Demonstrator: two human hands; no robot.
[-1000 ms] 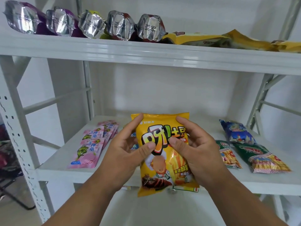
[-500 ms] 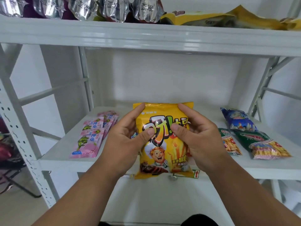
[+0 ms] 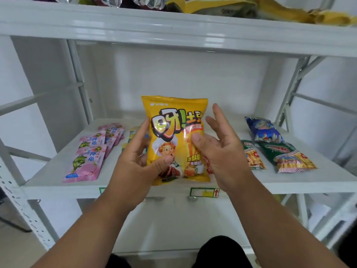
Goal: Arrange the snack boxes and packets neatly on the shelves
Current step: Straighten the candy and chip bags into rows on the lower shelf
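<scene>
Left hand (image 3: 139, 167): forearm reaching up from the lower edge, fingers curled behind the yellow chip packet (image 3: 174, 140), thumb pressed on its lower front. Right hand (image 3: 222, 149): fingers straight and spread, thumb tip touching the packet's right side. Packet: upright, long axis vertical, printed face toward the camera, held over the front of the middle shelf (image 3: 289, 183); it hides packets behind it. Behind, pink packets (image 3: 90, 151) left, green and blue packets (image 3: 278, 147) right. Top shelf packets (image 3: 212, 6) cut off.
</scene>
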